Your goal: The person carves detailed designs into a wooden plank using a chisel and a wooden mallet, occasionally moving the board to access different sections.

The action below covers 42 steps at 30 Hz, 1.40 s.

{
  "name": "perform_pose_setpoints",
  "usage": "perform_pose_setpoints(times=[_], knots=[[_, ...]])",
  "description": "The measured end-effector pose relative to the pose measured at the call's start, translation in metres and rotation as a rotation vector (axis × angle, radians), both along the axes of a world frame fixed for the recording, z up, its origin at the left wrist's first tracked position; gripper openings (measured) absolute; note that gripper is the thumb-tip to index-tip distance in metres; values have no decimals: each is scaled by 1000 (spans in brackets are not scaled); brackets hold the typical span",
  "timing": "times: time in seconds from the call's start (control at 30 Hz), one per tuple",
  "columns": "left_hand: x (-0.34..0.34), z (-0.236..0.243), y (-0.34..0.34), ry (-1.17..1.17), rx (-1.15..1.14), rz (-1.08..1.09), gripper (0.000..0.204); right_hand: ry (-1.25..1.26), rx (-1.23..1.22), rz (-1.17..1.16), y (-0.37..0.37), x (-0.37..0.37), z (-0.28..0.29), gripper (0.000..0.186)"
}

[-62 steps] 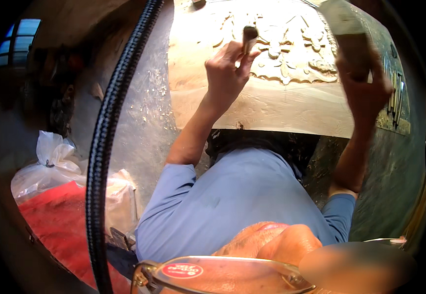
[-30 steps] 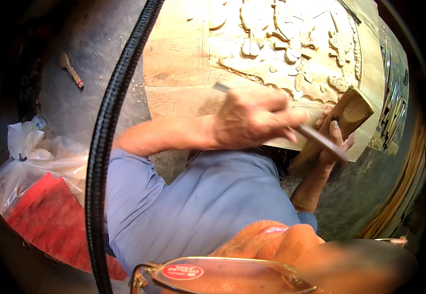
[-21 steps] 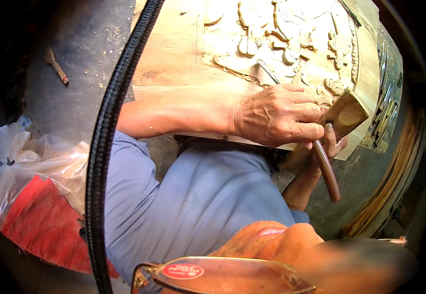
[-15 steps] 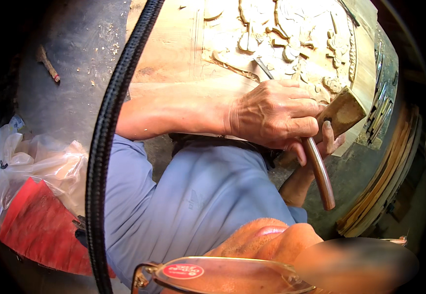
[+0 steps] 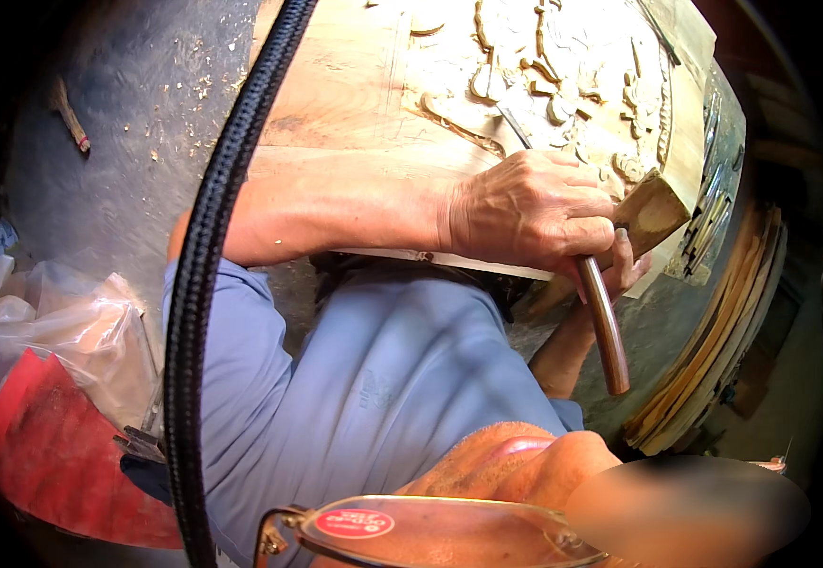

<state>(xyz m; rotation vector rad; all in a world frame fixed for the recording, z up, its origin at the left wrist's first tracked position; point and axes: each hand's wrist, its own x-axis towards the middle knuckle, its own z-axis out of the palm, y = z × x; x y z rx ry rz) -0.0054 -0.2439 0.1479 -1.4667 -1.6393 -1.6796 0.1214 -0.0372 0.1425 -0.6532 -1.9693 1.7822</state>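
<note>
**Carving in progress, chisel set for a strike**

The carved wood panel (image 5: 355, 104) is laid on the desk. A chisel (image 5: 604, 322) is gripped tight by the left hand (image 5: 535, 213), a wooden mallet (image 5: 653, 213) held by the right hand (image 5: 631, 270). A controlled tap is probably called for.

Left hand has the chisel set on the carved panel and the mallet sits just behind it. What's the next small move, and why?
Probably a light tap. The left hand grips the brown-handled steel chisel, blade on the pale carved wooden panel; the right hand holds the square wooden mallet beside it.
</note>
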Motion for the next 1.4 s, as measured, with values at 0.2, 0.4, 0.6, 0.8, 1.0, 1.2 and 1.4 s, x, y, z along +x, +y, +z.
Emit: perform_pose_setpoints(times=[0.2, 0.4, 0.6, 0.8, 1.0, 1.2, 1.4], knots=[[3, -2, 3, 4, 37, 73, 29, -5, 111, 63, 7, 3, -1, 41], [-1, 0, 1, -29, 37, 114, 25, 9, 4, 33, -8, -6, 10, 41], [0, 4, -2, -22, 66, 79, 23, 0, -66, 24, -7, -3, 7, 43], [-8, -5, -5, 8, 86, 85, 26, 44, 151, 10, -7, -3, 16, 41], [-7, -3, -10, -16, 105, 55, 32, 646, 1080, -137, -13, 2, 91, 38], [-11, -4, -14, -15, 123, 98, 35, 1057, 1255, -441, -45, -1, 145, 61], [-10, -1, -14, -51, 142, 117, 35, 728, 1787, -214, -23, 16, 167, 72]])
